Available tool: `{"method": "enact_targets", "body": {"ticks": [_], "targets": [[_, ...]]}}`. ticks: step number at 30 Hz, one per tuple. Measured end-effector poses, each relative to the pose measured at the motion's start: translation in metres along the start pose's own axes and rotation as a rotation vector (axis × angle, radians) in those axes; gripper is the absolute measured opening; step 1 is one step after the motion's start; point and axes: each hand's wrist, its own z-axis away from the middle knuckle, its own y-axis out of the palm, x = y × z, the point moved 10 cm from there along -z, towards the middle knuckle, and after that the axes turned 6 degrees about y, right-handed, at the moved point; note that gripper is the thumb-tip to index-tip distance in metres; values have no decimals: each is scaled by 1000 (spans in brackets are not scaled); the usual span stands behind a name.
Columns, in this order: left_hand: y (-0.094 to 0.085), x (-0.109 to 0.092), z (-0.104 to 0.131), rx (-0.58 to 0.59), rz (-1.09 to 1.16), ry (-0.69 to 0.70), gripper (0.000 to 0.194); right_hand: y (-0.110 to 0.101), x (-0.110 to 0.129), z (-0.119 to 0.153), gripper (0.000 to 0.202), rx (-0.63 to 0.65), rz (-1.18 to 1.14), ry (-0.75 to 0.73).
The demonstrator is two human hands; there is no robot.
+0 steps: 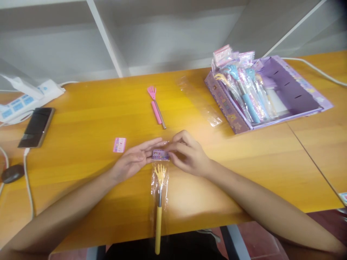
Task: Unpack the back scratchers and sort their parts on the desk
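A yellow back scratcher [158, 216] with a hand-shaped head lies in a clear plastic bag, its handle reaching past the table's front edge. At the bag's top sits a small purple card [160, 155]. My left hand [135, 157] is beside and partly behind the card, fingers stretched out. On the card's right, my right hand [189, 153] has thumb and fingers pinched at the bag's top edge. Farther back lie a pink scratcher head on a metal rod [159, 110] and a pink handle [156, 112]. A small pink card [119, 144] rests left of my left hand.
A purple box [294, 94] holding several bagged scratchers stands at the back right. An empty clear bag [200, 103] lies left of it. A phone [36, 127], a power strip [32, 99], cables and a black mouse-like object [12, 173] are at the left.
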Motion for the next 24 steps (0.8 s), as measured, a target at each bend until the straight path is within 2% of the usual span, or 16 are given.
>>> {"method": "enact_targets", "body": {"ticks": [4, 8, 11, 13, 16, 20, 24], "targets": [[3, -1, -1, 24, -6, 10, 62, 0, -17, 0, 50, -44, -82, 143], [4, 0, -1, 52, -47, 20, 59, 6, -28, -2, 20, -13, -213, 227], [6, -2, 1, 53, -111, 71, 59, 1, -28, -3, 13, -52, -235, 235], [6, -1, 3, 26, -179, 94, 66, -3, -24, -3, 14, -72, -215, 207], [0, 12, 8, -32, -307, 5, 74, -6, -9, -4, 15, -71, -156, 91], [-6, 25, 13, -56, -451, -108, 53, -2, 10, 0, 22, -38, 8, -108], [-9, 22, 11, -91, -459, -135, 46, 7, 13, 2, 19, 18, 128, -174]]}}
